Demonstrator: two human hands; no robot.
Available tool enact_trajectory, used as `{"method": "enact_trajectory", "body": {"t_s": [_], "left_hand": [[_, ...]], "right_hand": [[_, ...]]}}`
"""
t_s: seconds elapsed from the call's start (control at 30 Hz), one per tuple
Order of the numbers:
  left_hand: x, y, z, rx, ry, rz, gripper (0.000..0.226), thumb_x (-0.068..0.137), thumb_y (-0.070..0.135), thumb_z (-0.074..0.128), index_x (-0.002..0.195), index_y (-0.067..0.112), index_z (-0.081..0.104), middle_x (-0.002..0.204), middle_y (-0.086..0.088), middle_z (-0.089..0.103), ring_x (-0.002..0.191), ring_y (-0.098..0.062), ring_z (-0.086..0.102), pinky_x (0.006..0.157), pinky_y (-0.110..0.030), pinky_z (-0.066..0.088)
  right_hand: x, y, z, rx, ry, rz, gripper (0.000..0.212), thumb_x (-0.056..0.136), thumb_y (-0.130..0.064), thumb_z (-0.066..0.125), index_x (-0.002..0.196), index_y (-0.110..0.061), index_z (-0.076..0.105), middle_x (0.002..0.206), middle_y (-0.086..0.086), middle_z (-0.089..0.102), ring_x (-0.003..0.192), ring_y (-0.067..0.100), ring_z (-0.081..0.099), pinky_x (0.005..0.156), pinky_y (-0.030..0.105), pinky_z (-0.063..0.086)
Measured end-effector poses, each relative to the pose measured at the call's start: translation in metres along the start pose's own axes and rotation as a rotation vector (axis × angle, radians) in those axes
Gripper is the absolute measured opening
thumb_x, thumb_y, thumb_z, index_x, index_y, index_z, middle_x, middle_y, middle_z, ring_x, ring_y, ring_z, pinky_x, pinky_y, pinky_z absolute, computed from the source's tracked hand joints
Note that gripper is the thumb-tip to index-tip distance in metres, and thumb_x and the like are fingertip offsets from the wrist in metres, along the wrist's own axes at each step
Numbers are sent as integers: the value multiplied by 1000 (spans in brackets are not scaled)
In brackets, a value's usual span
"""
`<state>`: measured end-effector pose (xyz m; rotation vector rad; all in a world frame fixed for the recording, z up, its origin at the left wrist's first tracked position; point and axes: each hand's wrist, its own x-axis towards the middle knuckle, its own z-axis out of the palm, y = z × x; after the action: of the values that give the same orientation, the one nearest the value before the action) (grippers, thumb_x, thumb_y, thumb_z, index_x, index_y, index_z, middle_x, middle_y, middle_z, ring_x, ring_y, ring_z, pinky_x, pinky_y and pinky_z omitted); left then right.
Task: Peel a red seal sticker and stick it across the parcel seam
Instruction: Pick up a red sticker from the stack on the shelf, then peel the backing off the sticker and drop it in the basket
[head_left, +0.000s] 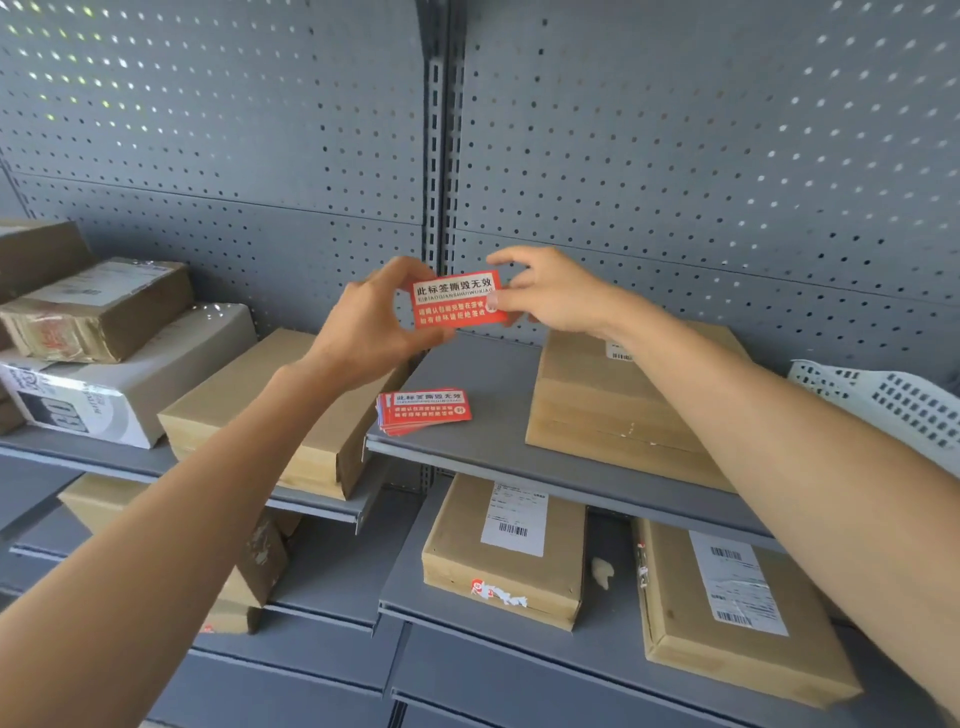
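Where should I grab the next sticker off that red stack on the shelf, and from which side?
Probably take the top sheet of the red stack by its right end, coming from the right over the bare shelf. The stack lies flat, slightly fanned, and its left end sits close beside the brown parcel, so the right end looks easier for fingers to reach.

A white perforated basket (883, 402) sits at the grey shelf's (498, 462) right end.

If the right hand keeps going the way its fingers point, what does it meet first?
The right hand points leftward, so it would likely meet the left hand gripping the red rectangular seal sticker; depth is uncertain.
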<state>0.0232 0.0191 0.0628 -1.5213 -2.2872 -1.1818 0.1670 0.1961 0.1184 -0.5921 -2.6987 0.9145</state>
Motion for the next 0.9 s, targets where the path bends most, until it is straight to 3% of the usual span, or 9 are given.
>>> {"method": "enact_trajectory", "body": {"t_s": [0.1,0.23,0.43,0.57,0.63,0.7,0.77,0.9], "left_hand": [[21,24,4,-31,33,70,61,79,39,87,127,25,53,120,8,67,107,-6,57,85,-22,43],[49,56,17,-64,26,169,62,78,39,87,127,25,53,120,8,67,111,-11,61,94,-38,53],[80,98,45,-130,12,255,67,79,39,86,136,27,54,124,9,68,114,-8,60,98,-41,53],[94,125,64,-443,-13,150,66,88,39,79,145,25,50,114,9,74,102,-5,70,86,-25,53],[98,140,71,-613,-60,67,44,94,36,73,133,19,61,99,2,79,84,-5,73,71,-21,51],[101,155,78,-736,-99,16,19,96,32,72,106,17,73,87,-3,80,72,-12,71,63,-26,47],[103,166,86,-822,-120,-16,16,95,28,73,86,16,75,82,-3,79,69,-16,69,64,-28,45],[106,178,96,-930,-131,-57,18,96,26,71,81,17,72,84,0,78,70,-12,69,70,-27,48]], "right_hand": [[-13,4,-19,187,126,29,42,96,-17,68,135,-20,55,104,3,78,80,14,75,78,35,56],[-30,16,-50,276,301,49,34,94,-12,70,127,-17,62,104,5,78,91,23,78,87,41,60],[-63,36,-93,266,487,39,31,95,-10,68,126,-14,62,102,5,77,85,16,74,70,22,60],[-85,49,-115,263,568,62,31,96,-13,68,127,-15,62,101,2,77,78,12,72,65,21,56],[-97,54,-125,270,593,69,32,96,-14,68,127,-16,61,101,1,77,79,12,73,65,18,55],[-107,58,-131,265,618,71,33,97,-15,68,129,-18,61,102,0,78,81,12,74,69,19,57],[-118,63,-136,286,640,72,33,97,-17,67,129,-18,60,103,0,78,79,12,75,74,23,60],[-135,80,-140,432,655,69,21,100,-21,64,118,-11,68,100,4,79,77,16,73,83,37,59]]}}
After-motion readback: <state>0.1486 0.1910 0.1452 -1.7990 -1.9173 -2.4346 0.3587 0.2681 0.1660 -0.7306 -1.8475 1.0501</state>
